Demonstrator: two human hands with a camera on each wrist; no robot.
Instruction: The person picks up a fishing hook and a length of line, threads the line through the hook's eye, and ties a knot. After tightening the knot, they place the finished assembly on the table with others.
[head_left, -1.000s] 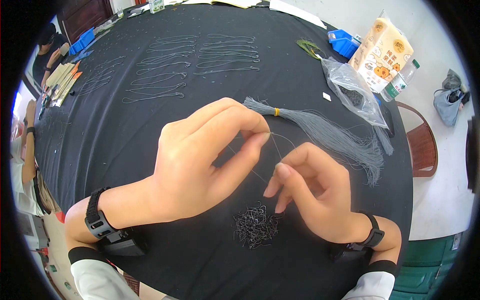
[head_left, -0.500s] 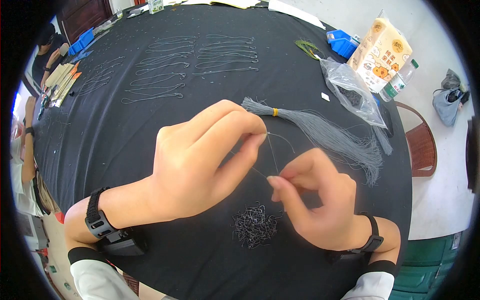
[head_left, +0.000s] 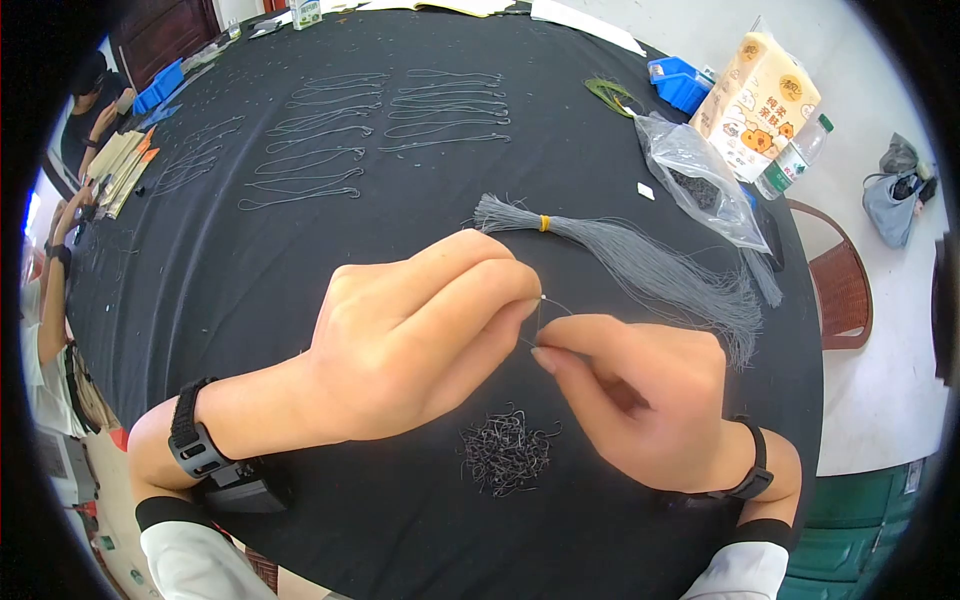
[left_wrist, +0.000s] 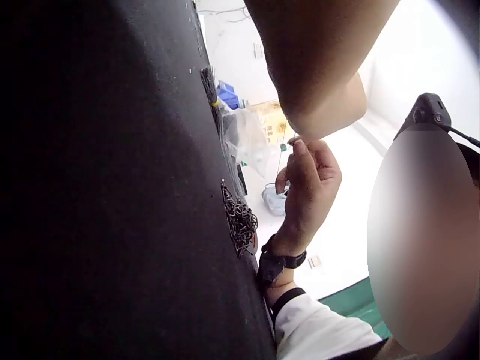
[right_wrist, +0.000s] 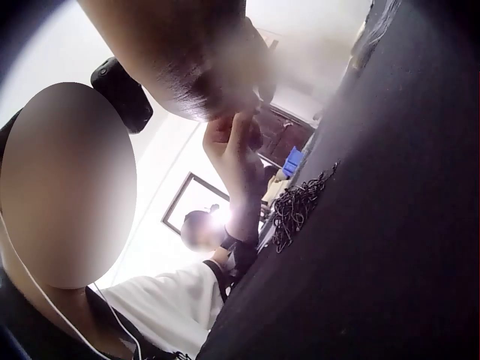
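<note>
Near a pile of dark hooks [head_left: 508,452] on the bench [head_left: 400,540], the left hand [head_left: 425,340] and right hand [head_left: 645,395] pinched a thin line [head_left: 539,318], while Chinese characters marked a cream package [head_left: 765,110].

One long bundle of grey line [head_left: 645,258] and one pile of black metal hooks [head_left: 508,452] lie here. Two blue plastic bins [head_left: 681,87] are visible.

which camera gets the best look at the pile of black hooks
The head view, which looks down on the whole pile of black hooks, spread on the black cloth. Both wrist views show the pile only at a slant, as a narrow, tangled strip.
</note>
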